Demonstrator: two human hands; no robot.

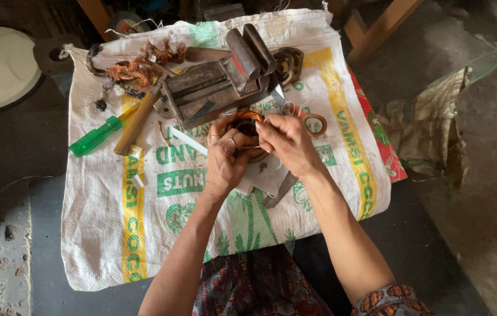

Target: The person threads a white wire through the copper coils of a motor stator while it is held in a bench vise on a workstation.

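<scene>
Head view | left hand [225, 158] and right hand [286, 143]: fingers of both closed around round copper-wound motor coil [248, 120] | held above white printed woven sack [108, 222], just below grey metal vise [219, 85] | green-handled screwdriver [93, 137] lies left.

On the white woven sack [102, 234] lie one grey metal bench vise [219, 88] near the far edge, one green-handled screwdriver [93, 136] and one wooden-handled hammer [137, 120] toward the left edge, two tangles of scrap copper wire [137, 70], and one small orange-rimmed tape ring [316, 124] right of centre. Two bare hands, left hand [225, 158] and right hand [288, 143], share one round copper-wound coil [248, 124].
</scene>
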